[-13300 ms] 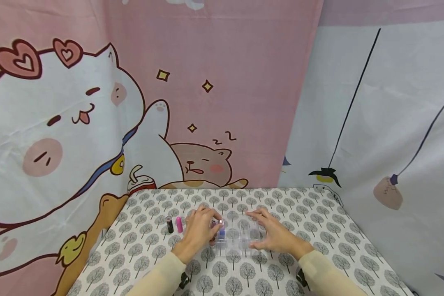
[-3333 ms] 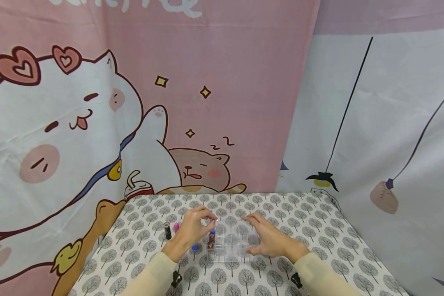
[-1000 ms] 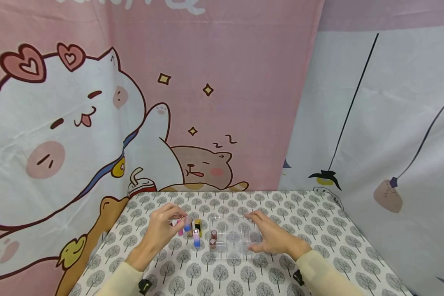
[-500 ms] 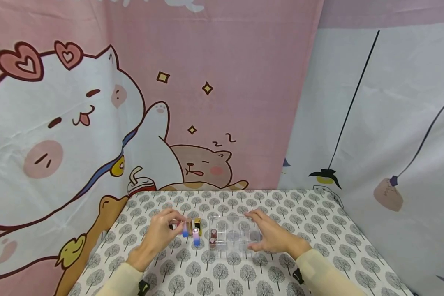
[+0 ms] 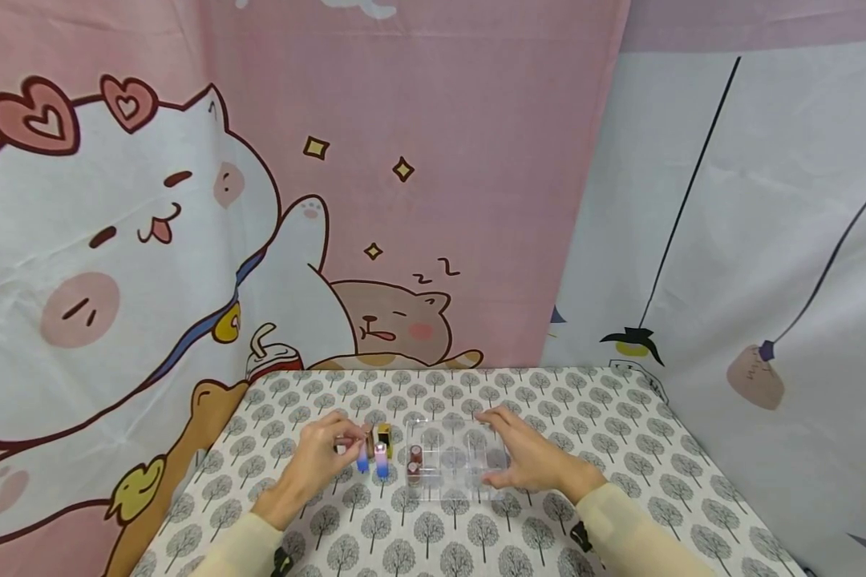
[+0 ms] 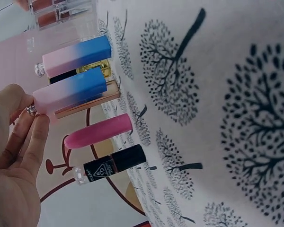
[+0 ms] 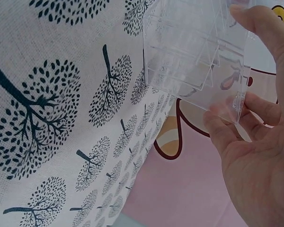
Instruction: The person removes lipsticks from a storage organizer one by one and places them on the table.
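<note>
My left hand pinches the clear, knobbed top of a pink-to-blue lipstick, held upright at the tablecloth. A matching pink-to-blue lipstick stands just to its right. Behind these are a gold-and-black lipstick and a rose-gold tube. In the left wrist view, a bright pink tube and a black lipstick with a clear end stand farther along. My right hand grips the right side of a clear plastic organizer, thumb and fingers at opposite edges. Two brownish-red lip tubes sit in its left compartments.
A white tablecloth with grey tree prints covers the table. The table's far edge meets a pink cartoon curtain, and a pale curtain hangs at the right.
Over the last second my left hand lowers the pink-to-blue lipstick beside its match. Earlier, my left hand was at the organizer, and fewer tubes stood outside it. My right hand keeps its grip.
</note>
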`<action>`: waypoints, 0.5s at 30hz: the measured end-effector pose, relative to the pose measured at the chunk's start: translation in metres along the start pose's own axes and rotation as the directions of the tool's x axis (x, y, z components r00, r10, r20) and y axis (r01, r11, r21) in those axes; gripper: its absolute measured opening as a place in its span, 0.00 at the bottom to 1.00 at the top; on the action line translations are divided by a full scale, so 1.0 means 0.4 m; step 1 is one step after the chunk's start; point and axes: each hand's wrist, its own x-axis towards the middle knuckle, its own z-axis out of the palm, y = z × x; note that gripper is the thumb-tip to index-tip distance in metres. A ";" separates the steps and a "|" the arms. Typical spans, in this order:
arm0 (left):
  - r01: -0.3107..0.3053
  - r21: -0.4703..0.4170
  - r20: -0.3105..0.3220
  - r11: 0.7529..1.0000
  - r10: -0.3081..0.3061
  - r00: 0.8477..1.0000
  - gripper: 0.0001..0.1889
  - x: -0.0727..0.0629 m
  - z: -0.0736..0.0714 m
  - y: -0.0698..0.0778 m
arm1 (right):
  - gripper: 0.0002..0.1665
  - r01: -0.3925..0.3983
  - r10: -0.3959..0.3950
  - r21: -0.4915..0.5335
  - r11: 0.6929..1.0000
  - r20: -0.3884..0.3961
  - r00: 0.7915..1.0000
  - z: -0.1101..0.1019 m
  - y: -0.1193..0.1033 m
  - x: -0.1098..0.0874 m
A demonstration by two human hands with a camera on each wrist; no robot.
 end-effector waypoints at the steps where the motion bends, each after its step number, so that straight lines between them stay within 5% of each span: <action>1: -0.003 0.005 0.003 1.000 0.003 1.000 0.13 -0.001 0.002 -0.002 | 0.65 0.002 -0.002 -0.002 1.000 -0.002 1.000 0.000 0.001 0.000; 7: -0.015 0.054 0.014 0.998 0.014 1.000 0.13 -0.008 0.015 -0.009 | 0.65 0.008 -0.008 -0.006 1.000 0.001 1.000 0.001 0.001 -0.001; 15: 0.061 0.045 0.064 0.997 -0.064 0.996 0.13 -0.008 0.021 -0.004 | 0.66 -0.004 0.004 -0.001 1.000 0.006 1.000 0.003 0.005 0.002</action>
